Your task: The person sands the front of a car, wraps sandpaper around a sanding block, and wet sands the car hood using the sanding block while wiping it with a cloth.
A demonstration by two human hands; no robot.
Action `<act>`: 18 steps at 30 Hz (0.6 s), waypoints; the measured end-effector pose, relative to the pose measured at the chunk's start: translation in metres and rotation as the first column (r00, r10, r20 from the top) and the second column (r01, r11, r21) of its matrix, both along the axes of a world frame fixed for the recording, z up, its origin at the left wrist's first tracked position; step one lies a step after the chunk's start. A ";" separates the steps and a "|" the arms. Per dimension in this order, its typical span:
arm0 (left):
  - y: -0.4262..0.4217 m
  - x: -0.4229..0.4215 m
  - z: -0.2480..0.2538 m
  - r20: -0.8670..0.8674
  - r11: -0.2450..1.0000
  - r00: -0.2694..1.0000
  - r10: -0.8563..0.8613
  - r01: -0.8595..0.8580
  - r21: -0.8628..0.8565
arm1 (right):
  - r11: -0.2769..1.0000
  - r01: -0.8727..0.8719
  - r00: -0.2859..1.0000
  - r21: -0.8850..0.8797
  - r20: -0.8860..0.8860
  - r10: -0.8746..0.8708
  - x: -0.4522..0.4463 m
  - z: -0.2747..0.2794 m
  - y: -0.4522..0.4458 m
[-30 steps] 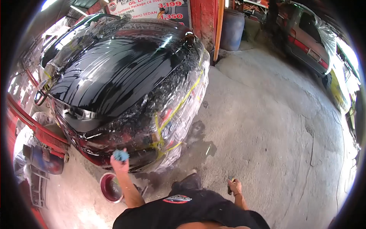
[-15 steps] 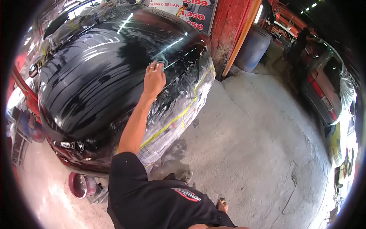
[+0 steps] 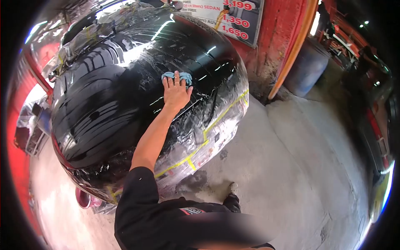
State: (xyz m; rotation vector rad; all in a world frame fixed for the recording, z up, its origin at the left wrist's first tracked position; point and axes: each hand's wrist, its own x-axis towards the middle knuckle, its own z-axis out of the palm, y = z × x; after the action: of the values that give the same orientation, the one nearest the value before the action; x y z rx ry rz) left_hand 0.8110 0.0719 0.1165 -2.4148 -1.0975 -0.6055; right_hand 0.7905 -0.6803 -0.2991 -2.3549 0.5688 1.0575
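Observation:
My left hand (image 3: 176, 96) lies palm down on the black car hood (image 3: 104, 91), holding a crumpled light-blue cloth (image 3: 188, 78) against it. Its fingers are spread over the cloth, and a ring shows on one of them. The hood is glossy, with wet-looking streaks and bright light reflections. Clear plastic sheeting (image 3: 216, 129) with yellow tape (image 3: 196, 151) covers the car's near side, below my hand. My right hand is out of view, and a blur covers part of my body at the bottom.
A blue drum (image 3: 306, 68) stands behind a slanted orange pole (image 3: 293, 50) by a red post. A price sign (image 3: 237, 21) hangs beyond the hood. A maroon bucket (image 3: 83, 198) sits on the concrete floor (image 3: 283, 166). Another vehicle (image 3: 375, 133) is at the right.
My left hand and the cloth have moved to another patch of the hood, its fingers now spread flatter. My right hand, visible low down before with a small object, has left the view. The camera has shifted.

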 end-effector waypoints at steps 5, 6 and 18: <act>0.027 0.090 -0.006 0.040 0.996 0.995 0.090 -0.091 0.020 | 0.989 -0.008 1.000 0.150 0.020 0.005 0.203 -0.006 0.054; 0.034 0.108 -0.006 0.032 0.995 0.996 0.088 -0.090 0.048 | 0.983 0.004 0.999 0.183 0.034 -0.010 0.238 -0.007 0.069; 0.069 0.181 0.002 -0.122 0.903 0.907 -0.404 0.374 -0.211 | 0.397 -0.868 0.448 0.297 0.813 0.372 0.330 0.235 0.469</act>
State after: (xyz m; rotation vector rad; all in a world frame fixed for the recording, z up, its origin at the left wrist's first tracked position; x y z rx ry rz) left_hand 0.9919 0.1414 0.1189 -2.8170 -0.6245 -0.4291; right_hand 1.1210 -0.2110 -0.0640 -1.9635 -1.0418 0.4634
